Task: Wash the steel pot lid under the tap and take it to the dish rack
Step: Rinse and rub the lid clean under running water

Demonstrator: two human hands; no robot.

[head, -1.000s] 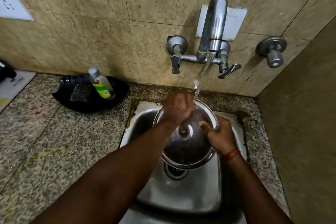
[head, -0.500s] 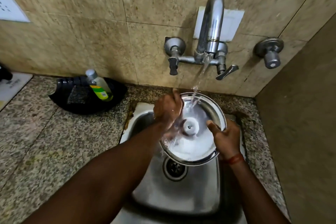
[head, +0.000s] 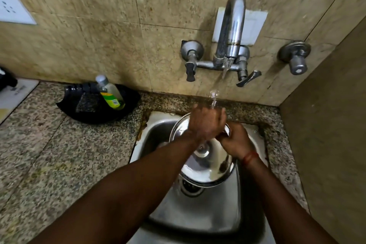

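The round steel pot lid (head: 206, 166) hangs tilted over the sink (head: 198, 214), its central knob facing me. My right hand (head: 235, 140) grips the lid's right rim, thumb on its top face. My left hand (head: 206, 123) lies over the lid's far upper part, fingers spread against it, directly under the stream. Water runs from the steel tap (head: 231, 31) onto my left hand and the lid. The lid's far edge is hidden behind my hands.
A black tray (head: 95, 111) on the granite counter (head: 59, 164) left of the sink holds a dish-soap bottle (head: 111, 93) and a scrub pad. A separate wall valve (head: 295, 57) sits right of the tap. A brown side wall (head: 332, 144) closes the right.
My left hand has slid from the lid's left side to its far upper part under the stream. The lid has tipped flatter and lower over the sink.
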